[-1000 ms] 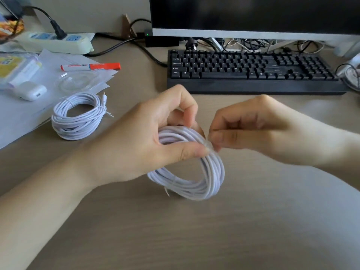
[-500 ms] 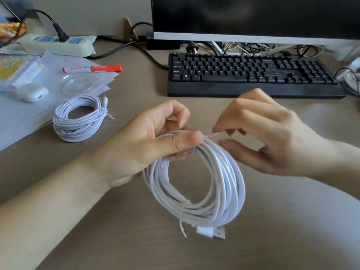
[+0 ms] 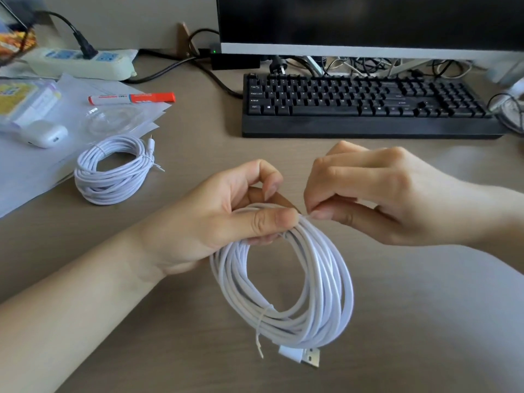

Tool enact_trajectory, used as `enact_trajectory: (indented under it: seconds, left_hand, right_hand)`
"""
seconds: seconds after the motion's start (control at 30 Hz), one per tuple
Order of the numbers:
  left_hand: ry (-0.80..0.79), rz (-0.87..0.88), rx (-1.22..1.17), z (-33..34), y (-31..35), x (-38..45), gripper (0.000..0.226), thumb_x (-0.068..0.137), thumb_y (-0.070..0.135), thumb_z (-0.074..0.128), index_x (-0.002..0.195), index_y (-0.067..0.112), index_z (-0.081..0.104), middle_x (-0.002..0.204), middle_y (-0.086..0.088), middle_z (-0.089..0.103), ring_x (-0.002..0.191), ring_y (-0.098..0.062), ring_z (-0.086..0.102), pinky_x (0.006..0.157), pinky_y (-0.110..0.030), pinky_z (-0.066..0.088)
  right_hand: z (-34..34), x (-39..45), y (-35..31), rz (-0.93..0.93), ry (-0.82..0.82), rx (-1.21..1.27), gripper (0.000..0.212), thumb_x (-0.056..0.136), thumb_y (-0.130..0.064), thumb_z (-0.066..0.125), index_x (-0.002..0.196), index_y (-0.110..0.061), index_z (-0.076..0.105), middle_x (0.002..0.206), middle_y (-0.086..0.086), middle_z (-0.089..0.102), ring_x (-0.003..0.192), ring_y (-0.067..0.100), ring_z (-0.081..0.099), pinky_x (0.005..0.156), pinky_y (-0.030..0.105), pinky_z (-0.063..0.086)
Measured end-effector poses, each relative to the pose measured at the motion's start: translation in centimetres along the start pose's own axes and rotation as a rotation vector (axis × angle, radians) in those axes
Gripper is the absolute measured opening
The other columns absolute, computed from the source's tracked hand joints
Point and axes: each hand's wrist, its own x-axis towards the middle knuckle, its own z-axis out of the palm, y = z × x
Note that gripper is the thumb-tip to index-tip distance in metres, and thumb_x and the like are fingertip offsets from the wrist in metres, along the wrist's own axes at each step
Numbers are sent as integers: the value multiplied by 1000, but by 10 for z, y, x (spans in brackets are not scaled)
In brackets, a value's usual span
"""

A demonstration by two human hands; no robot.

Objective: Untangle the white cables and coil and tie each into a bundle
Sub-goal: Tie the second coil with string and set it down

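1. At center frame, a person's left hand grips the top of a coiled white cable, thumb pressed over the gathered strands; the loop hangs below toward the desk, its USB plug at the bottom.
2. The right hand, just beside the left, pinches a thin white twist tie between thumb and fingertip at the top of the coil.
3. A second tie already binds the lower left of the loop, its ends trailing.
4. The cable looks light, smooth, limp and springy; loops likely slip apart unless held where strands bunch.
5. At left of the frame a finished bundle lies on the desk, tied, beside papers.
6. A black keyboard sits at upper right.
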Motion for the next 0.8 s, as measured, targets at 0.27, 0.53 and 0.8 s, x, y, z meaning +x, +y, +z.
enact_trajectory:
  seconds: [0.27,0.53,0.8]
  left_hand:
    - [69,82,321,1,3,1,36,68,38,79,76,29,45,75,-7,62,71,-13,55,65,-22,45]
    - [150,117,360,5,-3,3,32,73,24,70,81,18,39,83,5,71,73,-4,64,65,-16,49]
    - [365,35,120,2,-30,12,24,79,22,67,83,14,45,68,2,60,60,-12,49,57,-19,44]
  right_hand:
    - [7,-1,-6,469,-173,585,17,90,-23,50,75,-20,56,61,-10,47,56,5,39,56,15,35]
    - [15,4,-2,904,-210,1413,20,82,-14,52,64,-5,52,54,-1,25,45,9,22,47,19,32]
    - [48,-13,-3,935,146,816,48,90,-51,42,92,-7,62,87,13,65,83,33,59,81,39,51]
